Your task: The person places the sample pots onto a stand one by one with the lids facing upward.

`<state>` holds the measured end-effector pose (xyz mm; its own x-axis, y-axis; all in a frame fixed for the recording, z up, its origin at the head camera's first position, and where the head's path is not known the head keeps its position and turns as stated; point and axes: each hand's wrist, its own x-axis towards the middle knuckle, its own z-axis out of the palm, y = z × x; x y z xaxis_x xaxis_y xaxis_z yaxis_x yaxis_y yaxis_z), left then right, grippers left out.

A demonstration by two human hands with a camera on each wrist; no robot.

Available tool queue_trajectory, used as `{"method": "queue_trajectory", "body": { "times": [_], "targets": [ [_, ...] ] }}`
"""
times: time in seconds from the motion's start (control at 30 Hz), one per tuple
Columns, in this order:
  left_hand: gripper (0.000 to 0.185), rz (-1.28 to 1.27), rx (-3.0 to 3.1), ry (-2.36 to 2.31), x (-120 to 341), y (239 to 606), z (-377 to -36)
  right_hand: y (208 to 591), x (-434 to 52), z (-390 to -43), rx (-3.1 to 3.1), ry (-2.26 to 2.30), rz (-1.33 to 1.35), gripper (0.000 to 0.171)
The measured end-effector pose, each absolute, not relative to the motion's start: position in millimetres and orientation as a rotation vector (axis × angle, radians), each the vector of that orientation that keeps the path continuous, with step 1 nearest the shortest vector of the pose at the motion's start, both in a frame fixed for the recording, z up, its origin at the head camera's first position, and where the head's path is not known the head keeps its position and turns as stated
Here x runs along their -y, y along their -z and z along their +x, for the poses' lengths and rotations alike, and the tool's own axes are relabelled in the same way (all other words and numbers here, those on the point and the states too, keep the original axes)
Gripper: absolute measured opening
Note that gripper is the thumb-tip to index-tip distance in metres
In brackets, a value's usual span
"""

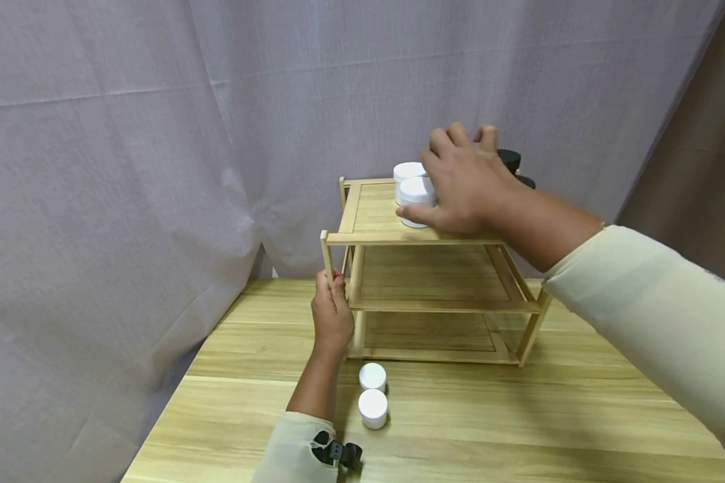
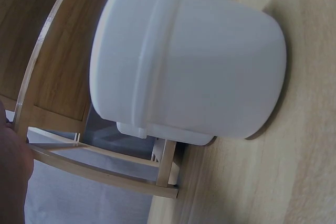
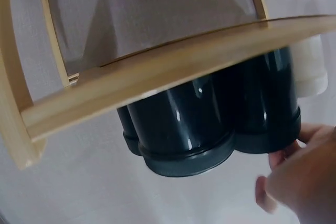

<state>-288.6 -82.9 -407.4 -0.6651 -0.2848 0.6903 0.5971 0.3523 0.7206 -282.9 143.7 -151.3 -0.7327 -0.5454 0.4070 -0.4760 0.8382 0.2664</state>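
A three-tier wooden rack point(image 1: 447, 306) stands on the table. My left hand point(image 1: 333, 315) grips its front left upright. Above the top shelf, my right hand point(image 1: 462, 181) is bent over a white lidded jar point(image 1: 418, 190), its thumb across the front and its fingers reaching behind; their tips are hidden. Another white jar point(image 1: 408, 172) stands just behind. Beside the fingers in the right wrist view are glossy black jars point(image 3: 181, 124). Two small white jars point(image 1: 372, 408) stand on the table before the rack, the nearer one large in the left wrist view point(image 2: 210, 61).
A wooden table point(image 1: 248, 382) lies under the rack, its left edge slanting toward the viewer. Grey curtain cloth point(image 1: 157, 168) hangs behind and to the left. A darker cloth point(image 1: 695, 161) hangs at the right.
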Motion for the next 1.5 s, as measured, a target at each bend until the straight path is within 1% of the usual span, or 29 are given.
{"method": "queue_trajectory", "body": {
  "times": [0.07,0.3,0.67,1.03,1.33,1.5],
  "targets": [
    [0.019,-0.272,1.83,1.416,83,407,-289,156,-143,-281,2.425,0.218,0.795,0.095],
    [0.018,-0.282,1.812,1.415,82,407,-289,172,-138,-280,2.058,0.195,0.95,0.093],
    [0.021,-0.294,1.847,1.423,82,406,-288,199,-131,-271,1.819,0.143,1.123,0.086],
    [0.021,-0.265,1.853,1.43,83,406,-287,229,-129,-266,1.762,0.07,1.273,0.079],
    [0.021,-0.296,1.835,1.409,82,406,-288,254,-131,-262,1.72,0.041,1.535,0.071],
    [0.02,-0.282,1.841,1.401,83,406,-288,267,-131,-260,1.711,0.023,1.601,0.066]
  ]
}}
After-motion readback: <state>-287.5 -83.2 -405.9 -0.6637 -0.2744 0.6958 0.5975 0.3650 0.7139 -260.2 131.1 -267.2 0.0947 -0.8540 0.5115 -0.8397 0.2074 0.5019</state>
